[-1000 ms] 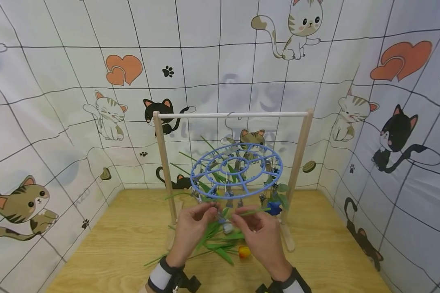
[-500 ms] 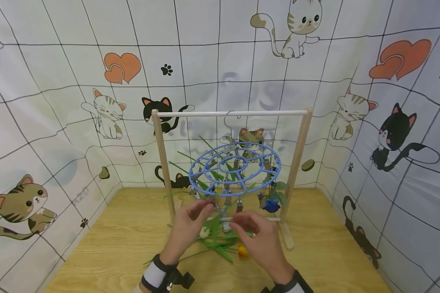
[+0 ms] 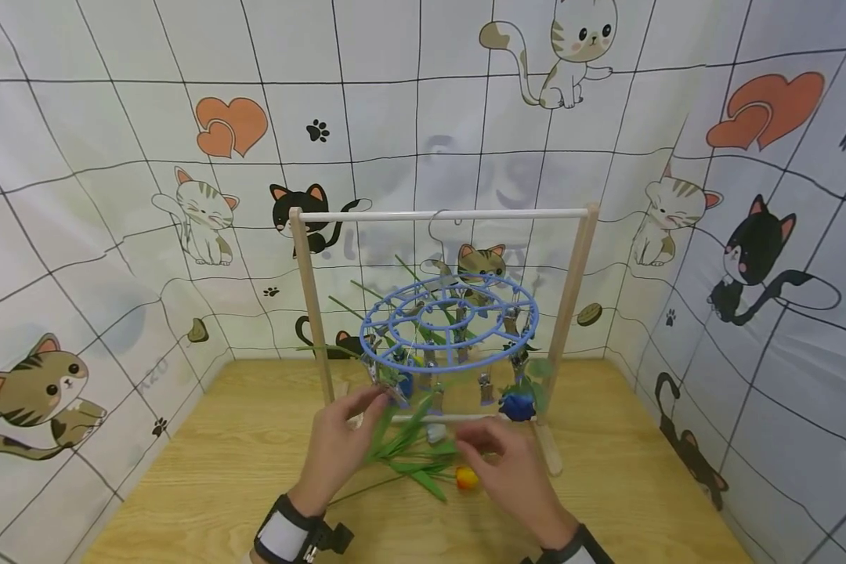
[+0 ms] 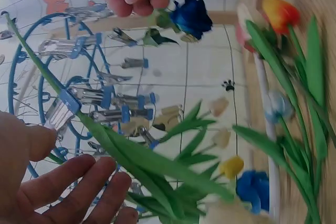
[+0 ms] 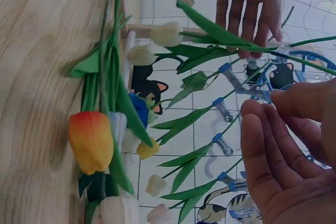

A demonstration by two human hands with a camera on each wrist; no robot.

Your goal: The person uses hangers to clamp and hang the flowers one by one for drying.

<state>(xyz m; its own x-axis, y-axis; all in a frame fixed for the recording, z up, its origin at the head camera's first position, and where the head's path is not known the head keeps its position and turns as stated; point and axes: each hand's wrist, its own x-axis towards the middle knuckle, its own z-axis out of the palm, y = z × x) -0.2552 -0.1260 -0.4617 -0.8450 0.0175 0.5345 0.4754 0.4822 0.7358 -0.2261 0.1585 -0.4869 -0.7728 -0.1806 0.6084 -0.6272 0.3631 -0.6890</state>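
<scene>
My left hand (image 3: 341, 439) is at the near left rim of the blue round clip hanger (image 3: 458, 366), its fingers loosely spread beside a metal clip with a blue tip (image 4: 67, 102). That clip grips the green stem of a white tulip (image 5: 166, 34), which hangs bloom downward with long leaves. Thumb and fingertips stand apart around the clip; whether the thumb touches it I cannot tell. My right hand (image 3: 504, 466) hovers right of centre below the hanger, fingers loosely bent with nothing between them. Other clips (image 5: 223, 109) hold more hanging tulips (image 5: 156, 184).
A wooden rack with a white bar (image 3: 366, 215) bears the hanger. A blue flower (image 3: 518, 405) hangs at the right. On the wooden table (image 3: 218, 470) below lie loose flowers, among them an orange-yellow tulip (image 3: 467, 478). A cat-print cloth (image 3: 388, 117) surrounds the table.
My hands have moved apart, the left one leftward, the right one slightly down. The green stem at my right fingertips is no longer there. The hanger's clips and flowers have shifted.
</scene>
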